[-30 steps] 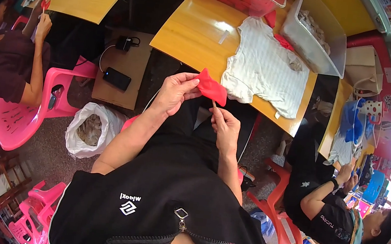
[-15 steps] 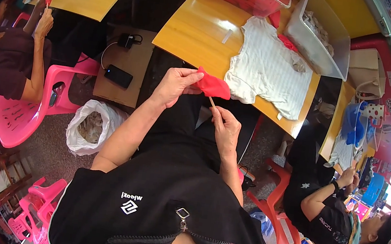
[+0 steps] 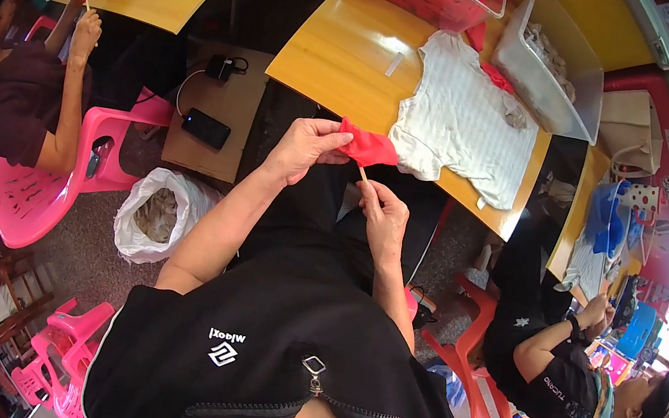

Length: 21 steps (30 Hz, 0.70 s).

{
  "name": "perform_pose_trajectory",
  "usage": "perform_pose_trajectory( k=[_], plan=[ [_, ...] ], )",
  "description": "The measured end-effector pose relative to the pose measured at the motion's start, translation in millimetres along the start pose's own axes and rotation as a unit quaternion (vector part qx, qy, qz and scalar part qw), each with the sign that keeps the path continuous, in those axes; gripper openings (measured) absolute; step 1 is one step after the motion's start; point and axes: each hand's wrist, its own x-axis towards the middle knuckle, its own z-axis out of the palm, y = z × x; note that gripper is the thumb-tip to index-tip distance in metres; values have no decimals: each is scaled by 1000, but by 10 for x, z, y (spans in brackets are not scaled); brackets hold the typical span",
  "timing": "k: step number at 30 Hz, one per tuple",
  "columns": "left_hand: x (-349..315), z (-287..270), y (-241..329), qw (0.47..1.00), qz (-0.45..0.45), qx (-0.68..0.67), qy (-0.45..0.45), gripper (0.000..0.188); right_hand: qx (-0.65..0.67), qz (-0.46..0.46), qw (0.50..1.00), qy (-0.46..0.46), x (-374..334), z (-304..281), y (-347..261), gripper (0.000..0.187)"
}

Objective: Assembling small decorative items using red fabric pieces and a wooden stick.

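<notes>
Left grip (image 3: 306, 151) pinches the left end of the red cloth (image 3: 371, 147), thumb against fingers; right grip (image 3: 383, 217) pinches the stick (image 3: 362, 172) beneath it. Cloth is held up between both, by the near edge of the worktop (image 3: 333, 50). Judged light, soft, floppy; best taken by a corner. Stick looks thin, stiff; hold low. White shirt (image 3: 471, 117) lies just behind cloth, contact unclear; that and the edge are nearest obstacles. Beyond: pale bin (image 3: 541, 94), red-filled bin (image 3: 426, 3).

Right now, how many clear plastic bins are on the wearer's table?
2: the red-filled bin at the far side, and the greyish-filled bin right of it. More may be out of frame.
</notes>
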Motion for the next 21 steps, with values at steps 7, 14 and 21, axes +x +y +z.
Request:
perform_pose_trajectory(
  k=[7, 14, 21],
  plan=[
    [4, 67, -58, 998, 17, -52, 29, 29, -84, -60, 995, 14, 3, -105, 20, 17],
    [20, -73, -43, 998, -26, -21, 54, 21, -179, -155, 971, -22, 40, -289, 50, 19],
    [-4, -125, 9, 991, 20, -91, 98, 16, -11, 59, 990, -130, 48, -868, 233, 14]
  ],
)
